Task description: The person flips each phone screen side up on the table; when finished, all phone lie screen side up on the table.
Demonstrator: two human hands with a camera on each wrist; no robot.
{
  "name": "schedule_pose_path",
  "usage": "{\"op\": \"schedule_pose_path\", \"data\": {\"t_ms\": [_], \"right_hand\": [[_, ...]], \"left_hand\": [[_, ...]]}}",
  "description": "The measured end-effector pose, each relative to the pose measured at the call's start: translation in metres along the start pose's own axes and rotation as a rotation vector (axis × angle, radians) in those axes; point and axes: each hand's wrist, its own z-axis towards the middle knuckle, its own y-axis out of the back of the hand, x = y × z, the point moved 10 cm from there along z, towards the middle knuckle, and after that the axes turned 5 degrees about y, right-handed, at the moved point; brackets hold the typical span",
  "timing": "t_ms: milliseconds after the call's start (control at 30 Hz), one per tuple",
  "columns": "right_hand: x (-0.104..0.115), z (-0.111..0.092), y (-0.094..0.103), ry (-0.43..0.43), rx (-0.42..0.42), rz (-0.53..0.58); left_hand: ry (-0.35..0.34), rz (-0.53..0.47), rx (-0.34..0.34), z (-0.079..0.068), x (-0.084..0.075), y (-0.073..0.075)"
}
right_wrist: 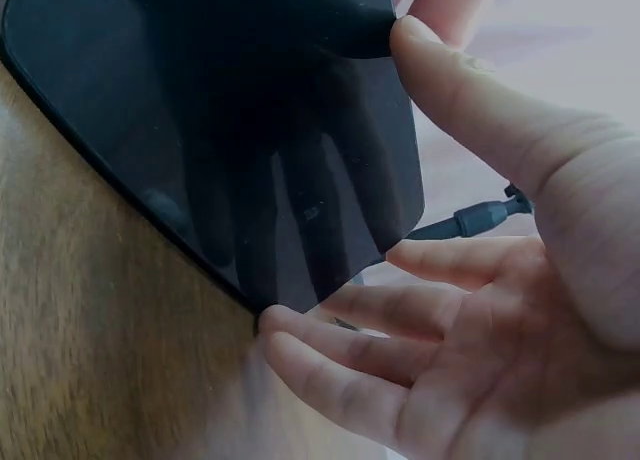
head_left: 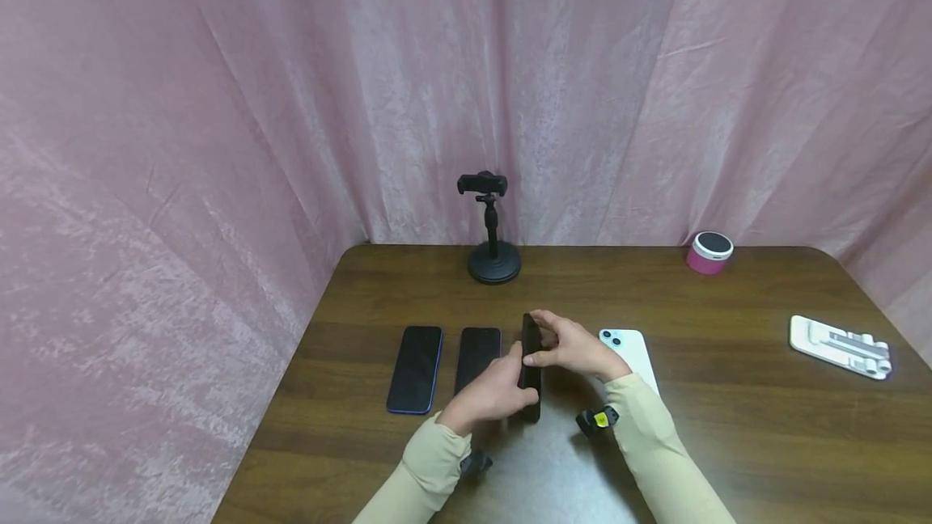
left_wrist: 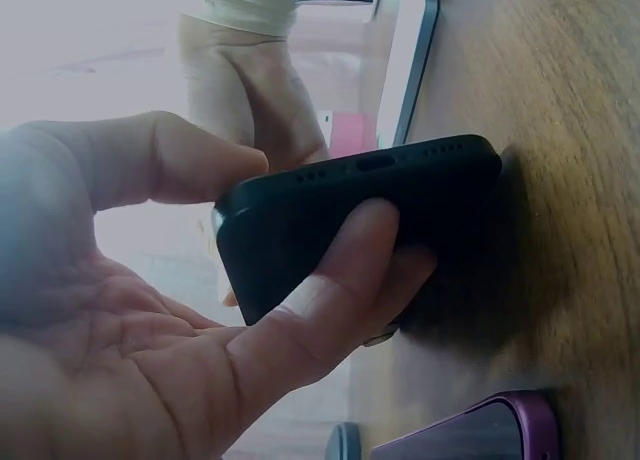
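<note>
Over the wooden table [head_left: 728,330], the left hand [head_left: 493,388] and right hand [head_left: 575,348], both half-closed, grip one black phone [head_left: 531,379] tipped on edge.

Both hands [head_left: 493,392] partly hide the held black phone [head_left: 531,378]

Behind the black phone [head_left: 532,377], free room borders the obstructing stand [head_left: 491,225].

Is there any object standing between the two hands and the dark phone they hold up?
Nothing visible stands between: the left hand grips the dark phone directly, and the right hand touches its edges. The white phone lies to the right, not between them.
</note>
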Motion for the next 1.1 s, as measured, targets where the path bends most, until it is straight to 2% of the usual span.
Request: {"op": "schedule_pose_path", "data": {"t_ms": [200,300,667,867,1100], "right_hand": [[-0.001,0.001,-0.002,0.008,-0.010,-0.077],[-0.003,0.001,-0.002,0.001,-0.015,-0.129],[-0.009,0.002,0.001,-0.053,-0.063,-0.345],[-0.009,0.002,0.002,-0.080,-0.069,-0.375],[-0.015,0.002,0.003,-0.146,-0.079,-0.388]], "left_hand": [[-0.009,-0.074,-0.018,0.000,-0.001,0.003],[0.007,-0.099,-0.023,0.000,0.002,0.003],[0.075,-0.038,-0.055,0.006,0.012,0.001],[0.095,-0.059,-0.044,0.007,0.017,-0.004],[0.111,-0.042,-0.067,0.009,0.020,-0.005]]}}
